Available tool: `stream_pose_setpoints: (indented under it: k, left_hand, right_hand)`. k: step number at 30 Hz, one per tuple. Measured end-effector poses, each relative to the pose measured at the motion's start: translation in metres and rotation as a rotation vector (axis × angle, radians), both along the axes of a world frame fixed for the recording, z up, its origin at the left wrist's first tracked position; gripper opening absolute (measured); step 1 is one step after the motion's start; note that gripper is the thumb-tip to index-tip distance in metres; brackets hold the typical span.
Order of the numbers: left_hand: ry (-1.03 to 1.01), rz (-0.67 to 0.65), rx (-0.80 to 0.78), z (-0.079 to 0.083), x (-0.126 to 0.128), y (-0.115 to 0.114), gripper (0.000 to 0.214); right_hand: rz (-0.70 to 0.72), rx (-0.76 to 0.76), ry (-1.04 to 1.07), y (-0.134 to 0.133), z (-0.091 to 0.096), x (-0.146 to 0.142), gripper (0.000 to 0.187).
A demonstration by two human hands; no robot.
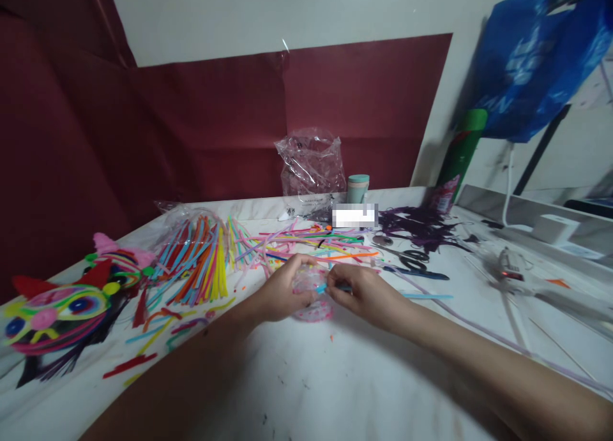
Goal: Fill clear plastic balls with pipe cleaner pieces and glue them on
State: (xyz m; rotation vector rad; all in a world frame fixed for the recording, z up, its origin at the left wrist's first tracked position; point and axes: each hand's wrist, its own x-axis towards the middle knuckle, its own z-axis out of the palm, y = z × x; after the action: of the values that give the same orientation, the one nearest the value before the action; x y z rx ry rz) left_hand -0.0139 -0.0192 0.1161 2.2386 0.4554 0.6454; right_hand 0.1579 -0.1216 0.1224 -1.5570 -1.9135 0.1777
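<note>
My left hand (286, 289) grips a clear, rounded plastic piece with pink marks (313, 312), its thumb and fingers closed on the left side. Over the right side of that piece, my right hand (357, 291) pinches a light blue pipe cleaner (428, 295). One end of the pipe cleaner lies across the plastic between both hands, and the other sticks out to the right beyond my wrist. Just behind my hands are loose pipe cleaners (306, 240) in many colours. Blur hides the exact shape of the plastic piece.
Left are cat-like masks (57, 316) and a bundle of pipe cleaners (205, 256). Scissors (412, 259), purple shreds (416, 227) and a glue gun (522, 281) lie right. A clear bag (313, 166) and a green-lidded container (358, 189) stand behind.
</note>
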Motion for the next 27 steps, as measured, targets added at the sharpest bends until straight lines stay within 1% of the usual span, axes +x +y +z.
stream_pose_setpoints:
  k: [3,8,11,18,20,23,27]
  left_hand:
    - [0.003,0.005,0.003,-0.002,0.000,0.002,0.052]
    - [0.038,-0.025,-0.070,-0.002,-0.003,0.007,0.052]
    - [0.041,-0.038,-0.049,0.000,-0.003,0.006,0.053]
    - [0.038,0.066,-0.020,0.002,0.000,-0.002,0.051]
    - [0.045,0.077,-0.034,0.002,0.001,-0.003,0.050]
    - [0.038,0.054,-0.048,0.002,0.000,-0.003,0.049]
    - [-0.016,0.002,-0.003,0.000,-0.001,0.001,0.047]
  right_hand:
    - [0.001,0.004,-0.005,0.000,0.000,0.001,0.009]
    - [0.028,0.050,-0.056,0.000,0.000,0.003,0.011]
    - [0.045,0.049,-0.058,-0.001,0.001,0.002,0.012]
    - [0.042,0.073,-0.042,0.000,-0.002,0.000,0.011]
    - [0.024,0.057,-0.027,0.000,-0.002,0.000,0.008]
    - [-0.008,0.004,0.025,0.001,-0.001,0.003,0.002]
    - [-0.018,-0.047,0.063,0.003,0.000,0.006,0.001]
